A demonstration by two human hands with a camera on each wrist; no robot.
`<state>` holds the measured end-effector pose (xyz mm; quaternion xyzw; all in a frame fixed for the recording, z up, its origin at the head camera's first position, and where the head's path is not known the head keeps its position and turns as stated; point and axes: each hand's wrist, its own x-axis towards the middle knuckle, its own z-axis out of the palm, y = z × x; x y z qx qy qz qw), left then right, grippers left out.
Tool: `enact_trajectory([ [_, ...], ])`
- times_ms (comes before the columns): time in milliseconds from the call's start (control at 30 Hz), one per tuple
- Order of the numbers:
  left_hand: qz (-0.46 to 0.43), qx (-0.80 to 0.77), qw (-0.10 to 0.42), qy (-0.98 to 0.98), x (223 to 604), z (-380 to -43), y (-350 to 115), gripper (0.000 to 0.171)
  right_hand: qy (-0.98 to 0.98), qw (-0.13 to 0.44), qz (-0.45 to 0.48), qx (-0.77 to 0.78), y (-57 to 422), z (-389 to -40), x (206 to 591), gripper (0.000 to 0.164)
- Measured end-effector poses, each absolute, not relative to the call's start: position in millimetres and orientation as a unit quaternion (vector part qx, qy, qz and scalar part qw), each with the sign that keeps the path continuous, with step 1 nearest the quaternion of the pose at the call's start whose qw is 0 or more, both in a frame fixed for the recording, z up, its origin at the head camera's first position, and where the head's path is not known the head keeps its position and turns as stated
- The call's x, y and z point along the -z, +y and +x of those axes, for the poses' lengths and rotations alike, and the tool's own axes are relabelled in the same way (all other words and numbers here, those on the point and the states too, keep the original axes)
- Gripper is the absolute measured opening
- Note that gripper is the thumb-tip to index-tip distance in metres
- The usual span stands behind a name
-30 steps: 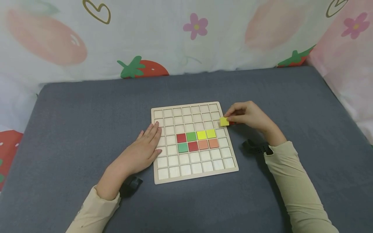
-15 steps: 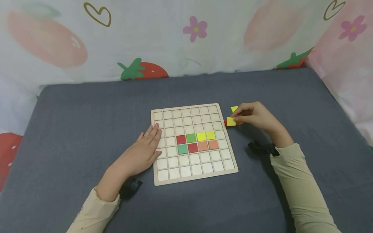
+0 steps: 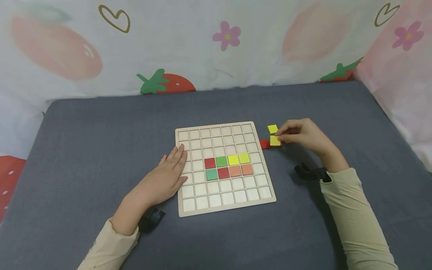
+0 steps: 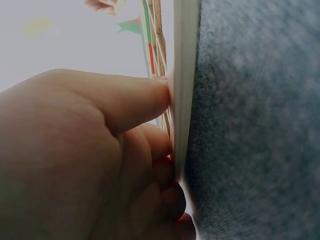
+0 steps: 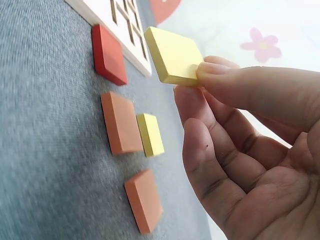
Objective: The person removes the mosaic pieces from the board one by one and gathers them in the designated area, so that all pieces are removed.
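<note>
My right hand pinches a yellow square tile between thumb and fingertips, just right of the wooden grid board. In the right wrist view that yellow tile is held up off the cloth, one corner under the thumb. My left hand rests on the board's left edge with its fingers extended. Two rows of tiles sit in the board's middle cells: a red tile, green, and yellow ones in the upper row; green, red tile and orange ones below.
Right of the board lie a loose red tile, an orange tile with a yellow tile against its side, and another orange tile. Dark grey cloth covers the table; a printed curtain hangs behind.
My right hand has moved right, off the board's edge, carrying the yellow tile. The loose yellow and red tiles beside the board have come into view. My left hand stays in place.
</note>
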<state>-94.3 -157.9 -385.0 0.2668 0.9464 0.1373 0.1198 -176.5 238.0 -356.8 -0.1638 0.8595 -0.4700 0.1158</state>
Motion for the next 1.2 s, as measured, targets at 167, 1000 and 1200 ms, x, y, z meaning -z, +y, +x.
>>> enact_trajectory([
  [167, 0.266, -0.133, 0.118, 0.947, 385, -94, -157, 0.063, 0.860, 0.118, -0.153, 0.472, 244, -176, 356, 0.016],
  [1000, 0.273, -0.128, 0.110, 0.947, 383, -93, -157, 0.062, 0.884, 0.098, -0.134, 0.437, 268, -170, 349, 0.012],
  [1200, 0.272, -0.127, 0.111, 0.948, 382, -92, -157, 0.062, 0.887, 0.095, -0.126, 0.434, 272, -170, 349, 0.011],
])
